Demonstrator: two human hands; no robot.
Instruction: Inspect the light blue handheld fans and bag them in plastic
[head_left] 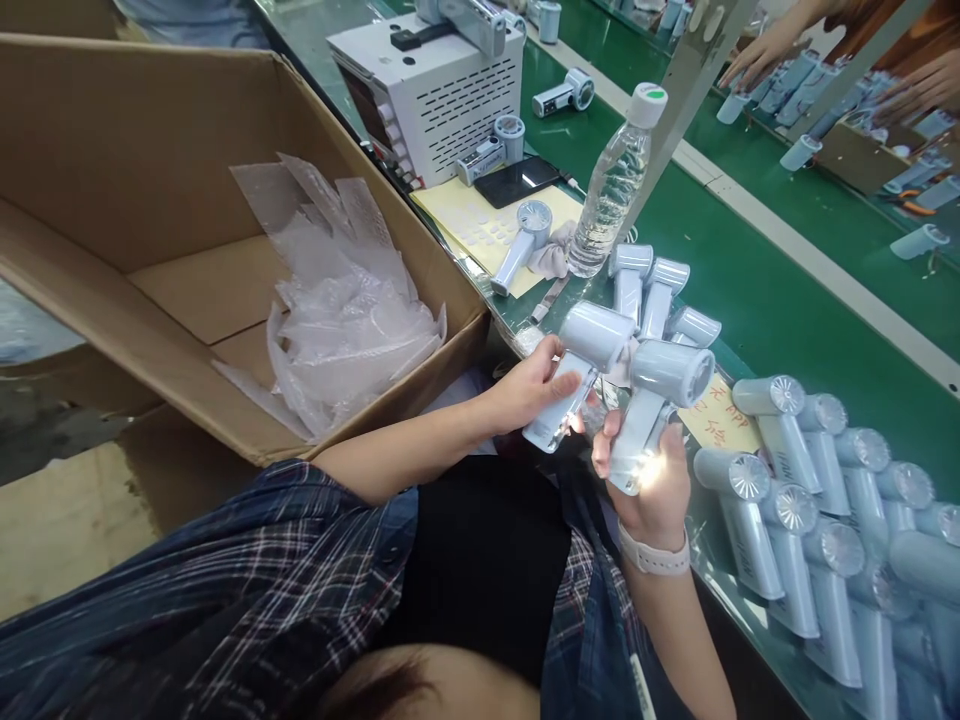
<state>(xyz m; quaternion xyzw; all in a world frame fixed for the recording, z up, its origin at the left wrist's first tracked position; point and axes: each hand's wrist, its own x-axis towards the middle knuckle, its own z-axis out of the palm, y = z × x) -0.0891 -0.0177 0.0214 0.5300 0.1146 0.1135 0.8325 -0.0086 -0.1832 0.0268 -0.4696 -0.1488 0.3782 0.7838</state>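
Note:
My left hand (525,388) grips the handle of a pale blue handheld fan (581,370), thumb pressed on its side. My right hand (651,480) is wrapped round the handle of a second fan (656,395), and a bright light glows at that handle's base. Both fans are held close together just in front of my body, above the table's near edge. Their round heads point right, toward the green belt.
Several more fans (810,500) lie in rows on the right, others (652,285) behind my hands. A water bottle (616,180), a phone (517,180), a white box-shaped device (435,85) and a large cardboard box (150,200) with plastic bags (345,300) stand left. Another person's hands (757,50) work far right.

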